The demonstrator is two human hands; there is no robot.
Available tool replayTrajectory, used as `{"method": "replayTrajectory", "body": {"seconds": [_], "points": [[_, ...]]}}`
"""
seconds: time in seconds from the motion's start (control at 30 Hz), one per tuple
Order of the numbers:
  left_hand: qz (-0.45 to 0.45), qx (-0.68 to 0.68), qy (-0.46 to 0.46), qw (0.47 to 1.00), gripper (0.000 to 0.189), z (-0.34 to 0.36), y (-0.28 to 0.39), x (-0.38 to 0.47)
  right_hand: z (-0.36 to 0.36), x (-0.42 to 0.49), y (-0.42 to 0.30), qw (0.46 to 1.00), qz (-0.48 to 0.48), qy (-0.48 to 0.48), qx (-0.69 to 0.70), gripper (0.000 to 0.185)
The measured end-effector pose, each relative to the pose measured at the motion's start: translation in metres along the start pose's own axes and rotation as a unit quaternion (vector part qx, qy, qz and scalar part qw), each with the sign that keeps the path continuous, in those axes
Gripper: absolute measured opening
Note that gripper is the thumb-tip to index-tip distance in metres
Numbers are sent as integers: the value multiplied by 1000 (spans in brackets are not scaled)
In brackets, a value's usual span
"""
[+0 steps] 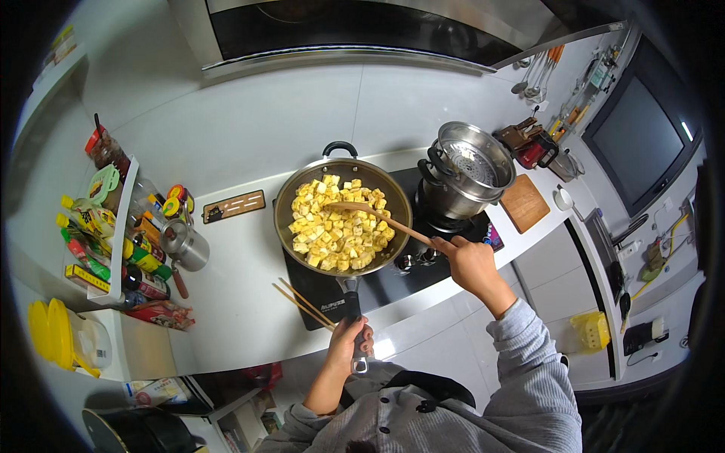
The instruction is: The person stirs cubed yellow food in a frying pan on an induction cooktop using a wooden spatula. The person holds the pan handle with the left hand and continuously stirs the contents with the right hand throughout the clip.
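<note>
My left hand grips the black handle of a wide frying pan that sits over the left side of the black gas hob. In the pan lie many yellowish cubes, which look like tofu coated in egg or seasoning. My right hand holds a wooden spatula by the end of its handle. Its blade rests flat on the cubes near the middle of the pan. A pair of wooden chopsticks lies on the counter just left of my left hand, with their near ends hidden.
A steel steamer pot stands on the right burner, beside a wooden board. On the left are a rack of bottles and jars and a metal canister. A range hood overhangs the back.
</note>
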State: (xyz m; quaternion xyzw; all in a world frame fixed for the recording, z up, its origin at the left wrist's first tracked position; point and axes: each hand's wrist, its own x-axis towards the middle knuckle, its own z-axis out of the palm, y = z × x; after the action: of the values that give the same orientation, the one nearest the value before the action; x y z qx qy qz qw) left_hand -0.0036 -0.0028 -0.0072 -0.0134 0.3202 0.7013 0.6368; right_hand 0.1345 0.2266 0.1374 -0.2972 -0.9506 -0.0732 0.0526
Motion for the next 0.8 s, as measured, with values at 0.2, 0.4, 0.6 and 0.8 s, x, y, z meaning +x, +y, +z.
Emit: {"method": "replayTrajectory", "body": {"seconds": [0.2, 0.4, 0.6, 0.8], "points": [[-4, -3, -3, 1000, 14, 1, 0, 0, 11, 13, 1, 999, -18, -11, -44, 48], [1, 3, -8, 1000, 15, -2, -2, 2, 21, 37, 0, 998, -20, 11, -60, 53], [7, 8, -6, 1000, 16, -2, -2, 2, 18, 41, -3, 999, -2, -7, -40, 58], [4, 9, -1, 1000, 16, 0, -1, 0, 22, 46, -2, 999, 20, -4, -29, 60]]}}
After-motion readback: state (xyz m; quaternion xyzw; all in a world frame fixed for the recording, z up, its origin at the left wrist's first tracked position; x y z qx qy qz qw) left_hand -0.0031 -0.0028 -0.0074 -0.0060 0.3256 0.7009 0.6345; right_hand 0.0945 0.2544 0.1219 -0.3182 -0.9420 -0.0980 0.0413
